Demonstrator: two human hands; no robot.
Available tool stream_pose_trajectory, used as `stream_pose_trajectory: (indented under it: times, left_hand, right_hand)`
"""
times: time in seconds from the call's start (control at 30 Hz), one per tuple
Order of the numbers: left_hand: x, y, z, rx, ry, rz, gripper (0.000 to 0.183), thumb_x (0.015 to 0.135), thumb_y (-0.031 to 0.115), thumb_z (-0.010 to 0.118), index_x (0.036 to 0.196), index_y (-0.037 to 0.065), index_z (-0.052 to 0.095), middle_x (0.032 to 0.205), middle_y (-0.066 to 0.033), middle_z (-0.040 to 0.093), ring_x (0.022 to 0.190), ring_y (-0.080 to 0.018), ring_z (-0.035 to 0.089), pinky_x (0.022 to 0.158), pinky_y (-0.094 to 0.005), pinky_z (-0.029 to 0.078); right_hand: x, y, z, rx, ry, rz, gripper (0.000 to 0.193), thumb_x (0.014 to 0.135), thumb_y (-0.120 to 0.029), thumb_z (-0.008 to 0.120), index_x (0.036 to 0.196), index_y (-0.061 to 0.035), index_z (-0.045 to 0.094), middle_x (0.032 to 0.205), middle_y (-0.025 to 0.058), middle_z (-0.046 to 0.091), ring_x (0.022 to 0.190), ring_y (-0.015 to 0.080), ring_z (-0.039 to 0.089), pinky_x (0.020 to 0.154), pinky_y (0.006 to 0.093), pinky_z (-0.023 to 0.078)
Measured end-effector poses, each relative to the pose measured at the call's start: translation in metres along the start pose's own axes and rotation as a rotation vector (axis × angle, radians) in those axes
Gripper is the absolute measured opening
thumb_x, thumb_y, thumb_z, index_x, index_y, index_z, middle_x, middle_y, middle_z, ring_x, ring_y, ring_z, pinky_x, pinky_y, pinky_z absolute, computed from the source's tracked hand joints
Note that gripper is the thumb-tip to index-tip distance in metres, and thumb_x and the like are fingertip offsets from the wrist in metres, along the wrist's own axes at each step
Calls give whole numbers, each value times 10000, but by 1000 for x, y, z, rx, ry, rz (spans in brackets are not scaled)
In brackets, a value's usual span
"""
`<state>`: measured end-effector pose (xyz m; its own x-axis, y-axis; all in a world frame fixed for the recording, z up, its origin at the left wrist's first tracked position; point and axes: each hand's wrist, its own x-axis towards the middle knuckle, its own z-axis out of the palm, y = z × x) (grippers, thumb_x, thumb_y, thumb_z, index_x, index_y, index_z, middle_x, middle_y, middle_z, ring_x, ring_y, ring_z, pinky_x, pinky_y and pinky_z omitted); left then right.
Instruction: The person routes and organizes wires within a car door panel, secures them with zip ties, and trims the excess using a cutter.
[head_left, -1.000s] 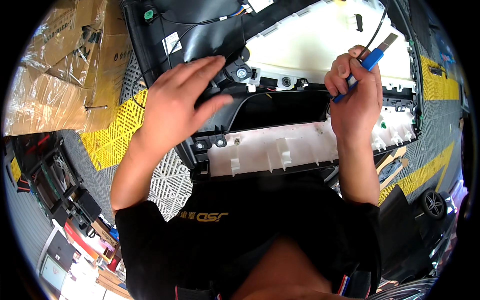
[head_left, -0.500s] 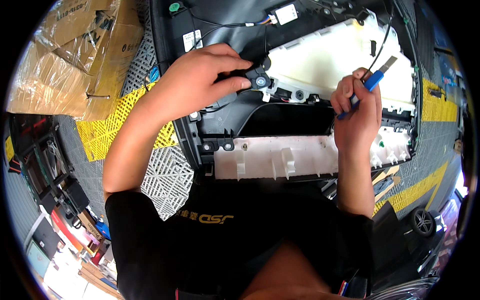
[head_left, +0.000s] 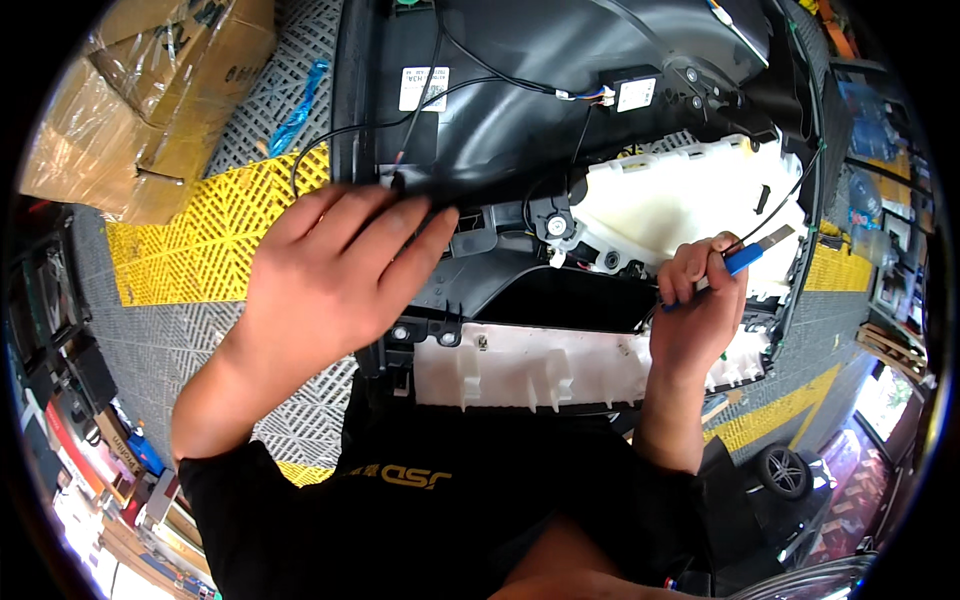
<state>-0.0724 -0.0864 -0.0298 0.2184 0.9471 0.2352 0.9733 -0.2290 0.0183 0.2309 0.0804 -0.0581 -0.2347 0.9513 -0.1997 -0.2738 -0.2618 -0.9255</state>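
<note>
A large black car door panel [head_left: 480,130] lies with its inner side up in front of me. My left hand [head_left: 330,270] hovers over its left edge, palm down, fingers stretched out and slightly blurred, nothing seen in it. Under and beside those fingers are black clips and a dark bracket, partly hidden. In my right hand [head_left: 705,300] is a blue utility knife [head_left: 742,259], its blade out and pointing up to the right. A thin black cable [head_left: 790,197] runs from beside those fingertips to the panel's right side; I cannot tell whether they grip it.
Black wiring leads to a small labelled module [head_left: 632,93] on the panel. White padding [head_left: 660,200] covers its right part; a pale strip [head_left: 520,365] runs along the near edge. A taped cardboard box [head_left: 150,100] stands at left, on grey and yellow floor grating [head_left: 180,240].
My left hand has left the black fitting near the panel's middle and moved left, its fingers opening out. The right hand keeps the knife. The view has shifted, showing more of the panel's far part.
</note>
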Motion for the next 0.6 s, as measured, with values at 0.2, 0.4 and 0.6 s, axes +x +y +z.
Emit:
stream_pose_trajectory:
  times: [0.2,0.4,0.6]
  left_hand:
    - [6,-5,-21,-23,-34,19,248,808,149,820,1054,121,846,1213,-13,802,865,-198,646,652,-317,459]
    - [37,-23,-61,-339,39,127,268,725,235,888,962,111,878,986,-18,789,755,-179,564,651,-358,391]
    - [75,-49,-41,-217,-85,-7,265,746,102,945,1002,101,878,1155,-57,799,1029,-283,672,980,-546,523]
  right_hand:
    - [1,1,4,-130,62,-73,143,1051,-83,571,1192,-61,566,784,52,552,555,94,354,499,269,289]
    - [4,-5,8,-121,73,-71,160,1045,-58,545,1204,-47,560,766,67,554,560,103,376,496,268,313]
    - [-1,1,10,-194,142,-92,177,1045,-134,587,1196,-45,559,746,72,556,577,134,443,509,274,368]
